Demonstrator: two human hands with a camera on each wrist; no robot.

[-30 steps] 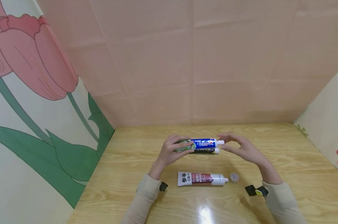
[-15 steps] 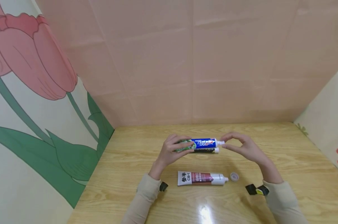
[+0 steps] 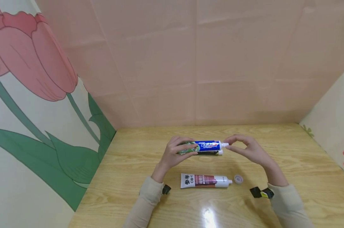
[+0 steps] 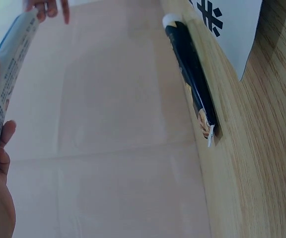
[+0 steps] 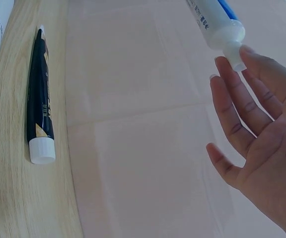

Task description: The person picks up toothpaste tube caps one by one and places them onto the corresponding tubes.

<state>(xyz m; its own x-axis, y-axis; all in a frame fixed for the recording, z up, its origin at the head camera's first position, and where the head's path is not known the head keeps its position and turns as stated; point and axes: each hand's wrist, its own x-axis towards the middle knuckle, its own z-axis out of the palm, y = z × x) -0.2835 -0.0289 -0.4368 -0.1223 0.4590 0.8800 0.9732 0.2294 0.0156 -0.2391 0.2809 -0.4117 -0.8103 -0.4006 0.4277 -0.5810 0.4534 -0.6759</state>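
My left hand grips the lower half of a blue and green toothpaste tube, held level above the table with its white cap end pointing right. At that end, the thumb and forefinger of my right hand pinch the narrow white cap. The right wrist view shows this pinch on the cap, the other fingers spread apart from it. Beneath the held tube, a black toothpaste tube with a white cap lies on the table, partly hidden in the head view.
Closer to me lies a white and red toothpaste tube, its bare nozzle pointing right. A loose white cap sits just beyond that nozzle. The wooden table meets a pink covered wall at the back.
My right thumb and forefinger have come together on the blue and green tube's cap, having stood wider apart around it. The left hand and the tubes on the table have stayed in place.
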